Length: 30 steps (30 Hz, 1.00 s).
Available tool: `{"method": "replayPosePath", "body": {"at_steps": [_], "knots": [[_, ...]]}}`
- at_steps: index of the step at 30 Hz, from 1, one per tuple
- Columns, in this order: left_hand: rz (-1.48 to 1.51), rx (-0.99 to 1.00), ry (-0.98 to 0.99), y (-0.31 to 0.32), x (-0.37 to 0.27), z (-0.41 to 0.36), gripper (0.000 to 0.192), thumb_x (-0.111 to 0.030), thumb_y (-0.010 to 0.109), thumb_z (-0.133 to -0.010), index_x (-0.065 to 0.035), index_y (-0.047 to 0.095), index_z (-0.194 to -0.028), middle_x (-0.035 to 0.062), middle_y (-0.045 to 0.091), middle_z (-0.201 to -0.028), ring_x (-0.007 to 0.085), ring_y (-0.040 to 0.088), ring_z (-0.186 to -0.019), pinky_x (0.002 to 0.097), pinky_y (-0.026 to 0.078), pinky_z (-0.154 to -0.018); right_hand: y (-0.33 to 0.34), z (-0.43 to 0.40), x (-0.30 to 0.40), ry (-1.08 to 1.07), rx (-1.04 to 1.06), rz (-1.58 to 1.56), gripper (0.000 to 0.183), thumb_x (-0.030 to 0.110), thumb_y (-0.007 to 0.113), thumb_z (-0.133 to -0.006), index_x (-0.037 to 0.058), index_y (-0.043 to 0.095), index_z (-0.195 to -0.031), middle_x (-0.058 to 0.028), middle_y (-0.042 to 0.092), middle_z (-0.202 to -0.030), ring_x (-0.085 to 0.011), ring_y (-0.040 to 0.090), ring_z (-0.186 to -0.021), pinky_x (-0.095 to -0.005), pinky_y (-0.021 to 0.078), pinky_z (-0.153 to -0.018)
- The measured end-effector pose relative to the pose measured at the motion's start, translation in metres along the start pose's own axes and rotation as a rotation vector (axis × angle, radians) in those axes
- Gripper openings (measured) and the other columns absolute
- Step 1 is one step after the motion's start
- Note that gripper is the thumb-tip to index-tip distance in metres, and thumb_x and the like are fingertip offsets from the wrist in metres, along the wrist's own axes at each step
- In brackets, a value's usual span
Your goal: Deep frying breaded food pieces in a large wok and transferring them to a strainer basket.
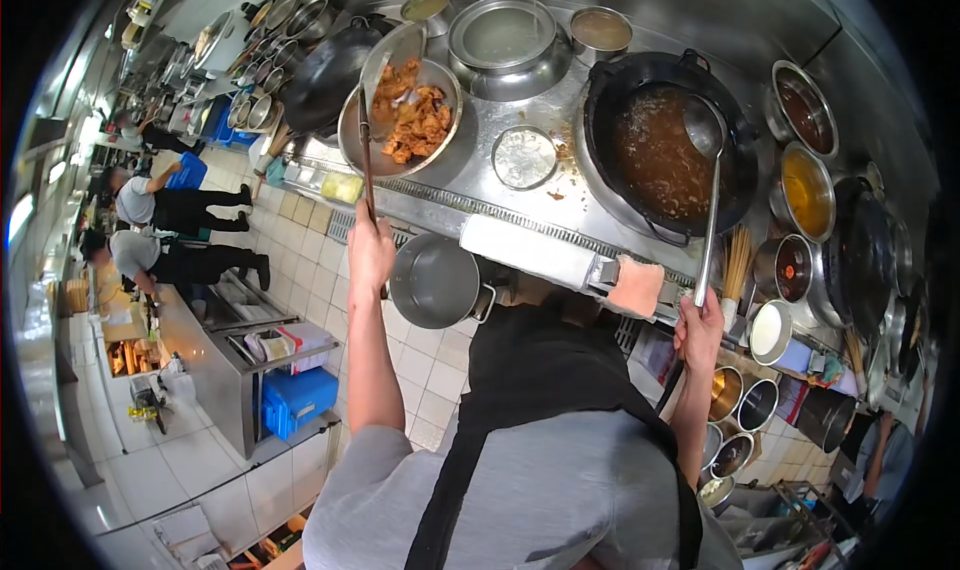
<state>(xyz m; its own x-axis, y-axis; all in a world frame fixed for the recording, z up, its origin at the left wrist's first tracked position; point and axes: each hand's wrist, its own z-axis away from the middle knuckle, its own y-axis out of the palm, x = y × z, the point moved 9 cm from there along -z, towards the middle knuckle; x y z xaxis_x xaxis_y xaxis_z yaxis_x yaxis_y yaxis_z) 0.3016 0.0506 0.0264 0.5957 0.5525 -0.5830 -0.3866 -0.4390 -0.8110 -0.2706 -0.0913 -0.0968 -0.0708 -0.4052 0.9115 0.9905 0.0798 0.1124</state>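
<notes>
My left hand is closed on the long handle of a strainer, tilted over a metal bowl. Browned fried pieces lie in the bowl, and more are at the strainer. On the right, my right hand grips the metal handle of a ladle. The ladle's round head rests at the far right part of a black wok that holds brown liquid with bits in it. Between bowl and wok, a small round dish or lid sits on the steel stove top.
Behind stands a large steel pot of cloudy liquid. Bowls of sauce and yellow liquid, and a bamboo brush, are at right. A deep grey pot sits below the counter edge. Several people work farther off.
</notes>
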Motion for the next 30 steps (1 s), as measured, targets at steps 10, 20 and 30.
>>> {"method": "replayPosePath", "body": {"at_steps": [10, 20, 30], "knots": [[-0.128, -0.149, 0.097, 0.006, -0.045, -0.004, 0.040, -0.006, 0.056, -0.100, 0.0074, 0.047, -0.137, 0.0322, 0.069, -0.097, 0.0501, 0.067, -0.092, 0.0550, 0.052, -0.079, -0.016, 0.002, 0.010, -0.012, -0.074, 0.069, 0.034, 0.010, 0.065, -0.102, 0.0044, 0.054, -0.134, 0.0042, 0.051, -0.071, -0.0036, 0.042, -0.044, -0.0214, 0.0352, -0.033], [0.210, 0.337, 0.343, 0.136, -0.208, 0.031, 0.042, -0.007, 0.058, -0.101, 0.0055, 0.049, -0.140, 0.0283, 0.069, -0.096, 0.0442, 0.068, -0.086, 0.0482, 0.052, -0.076, -0.049, -0.020, 0.007, 0.041, -0.116, 0.010, 0.036, 0.011, 0.068, -0.100, 0.0055, 0.055, -0.133, 0.0048, 0.050, -0.066, -0.0044, 0.041, -0.042, -0.0245, 0.0347, -0.035], [0.319, 0.643, 0.291, 0.353, -0.180, 0.017, 0.027, -0.007, 0.049, -0.103, -0.0018, 0.045, -0.130, 0.0117, 0.063, -0.078, 0.0230, 0.061, -0.061, 0.0377, 0.048, -0.050, -0.080, -0.002, 0.026, 0.009, -0.140, 0.023, 0.030, 0.008, 0.066, -0.101, 0.0047, 0.059, -0.129, 0.0040, 0.050, -0.066, -0.0042, 0.042, -0.042, -0.0241, 0.0357, -0.036]]}}
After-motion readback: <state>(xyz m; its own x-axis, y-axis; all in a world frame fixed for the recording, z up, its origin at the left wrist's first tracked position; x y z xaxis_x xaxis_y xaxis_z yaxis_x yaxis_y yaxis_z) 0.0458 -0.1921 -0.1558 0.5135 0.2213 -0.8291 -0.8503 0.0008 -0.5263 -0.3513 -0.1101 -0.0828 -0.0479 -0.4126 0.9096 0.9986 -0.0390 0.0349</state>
